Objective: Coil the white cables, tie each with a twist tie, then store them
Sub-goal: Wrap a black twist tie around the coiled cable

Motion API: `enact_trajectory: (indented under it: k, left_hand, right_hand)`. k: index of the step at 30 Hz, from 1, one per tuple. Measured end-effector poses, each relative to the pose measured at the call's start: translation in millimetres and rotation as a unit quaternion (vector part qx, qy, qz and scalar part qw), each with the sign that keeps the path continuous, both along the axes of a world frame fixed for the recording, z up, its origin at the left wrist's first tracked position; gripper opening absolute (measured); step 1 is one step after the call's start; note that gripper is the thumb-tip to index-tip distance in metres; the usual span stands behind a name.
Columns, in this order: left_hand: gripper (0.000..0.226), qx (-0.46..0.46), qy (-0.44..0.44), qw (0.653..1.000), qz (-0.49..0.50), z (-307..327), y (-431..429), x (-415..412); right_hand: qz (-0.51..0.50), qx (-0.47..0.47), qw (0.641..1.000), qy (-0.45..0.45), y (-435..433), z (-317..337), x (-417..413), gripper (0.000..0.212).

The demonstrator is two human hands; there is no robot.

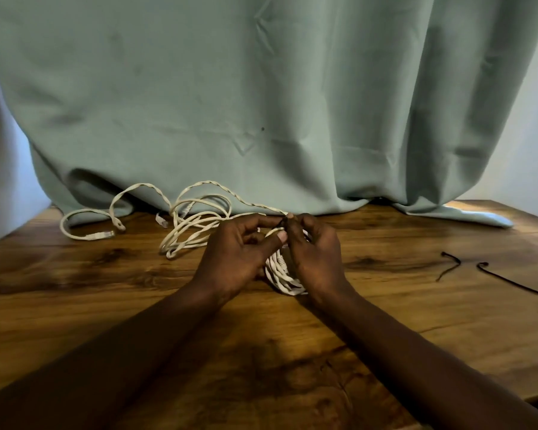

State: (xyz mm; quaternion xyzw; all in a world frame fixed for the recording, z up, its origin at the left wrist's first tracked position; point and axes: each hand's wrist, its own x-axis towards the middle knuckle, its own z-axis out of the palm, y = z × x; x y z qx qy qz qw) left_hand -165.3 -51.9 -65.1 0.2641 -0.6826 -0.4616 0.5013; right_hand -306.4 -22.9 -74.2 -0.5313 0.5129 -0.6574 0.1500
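Well left of the left hand: loose white cable (87, 234), uncoiled, plug end lying on the wooden table (75, 305), one loop up against the green curtain (261, 88).

Just left of and behind the left hand: cable tangle (193, 225), several slack white loops, untied. One strand running right up to the fingertips. Number of cables in it not clear.

Left hand (239, 252): fingers curled, thumb and fingertip pinching one end of the twist tie.

Between the two hands: coiled cable (281, 274), small tight bundle, lower edge on the table, upper part hidden by fingers. At its top, twist tie (284, 224), dark and short, held where the fingertips meet.

Right hand (316, 252): fingers curled, pinching the other end of the tie, palm close against the coil.

Well right of the right hand: spare tie (449, 265) and second spare tie (516, 282), both dark, flat on the table, apart from each other.

Step in hand, as judged: tying the first coil. Advice: draw both tie ends snug against the bundle before turning; twist close to the coil, several turns; keep lower fingers pressing the loops so none springs out; fold the tails flat afterwards. No storage place in view.
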Motion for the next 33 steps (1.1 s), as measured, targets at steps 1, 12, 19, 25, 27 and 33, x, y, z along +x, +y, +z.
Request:
enact_trajectory:
  k: [1,12,19,25,27,33]
  left_hand:
    - [0.016,-0.024,-0.009,1.0,0.016,1,-3,2]
    - [0.02,0.088,0.02,0.996,-0.019,9,4,8]
    - [0.013,0.034,0.013,0.999,0.033,5,0,8]
    - [0.013,-0.176,-0.02,0.982,0.062,18,-4,16]
    - [0.009,-0.18,-0.025,0.981,0.075,18,-7,18]
    - [0.004,-0.194,0.024,0.963,0.186,35,-13,28]
  right_hand:
    - [0.004,-0.004,1.0,0.007,1,1,0,0.025]
    - [0.127,-0.037,0.991,0.011,10,7,3,0.024]
    - [0.16,-0.012,0.983,-0.083,9,10,0,0.016]
    - [0.185,0.019,0.975,-0.119,10,11,1,0.025]
    - [0.191,0.018,0.977,-0.092,12,12,2,0.025]
    - [0.203,0.029,0.979,-0.017,19,14,3,0.011]
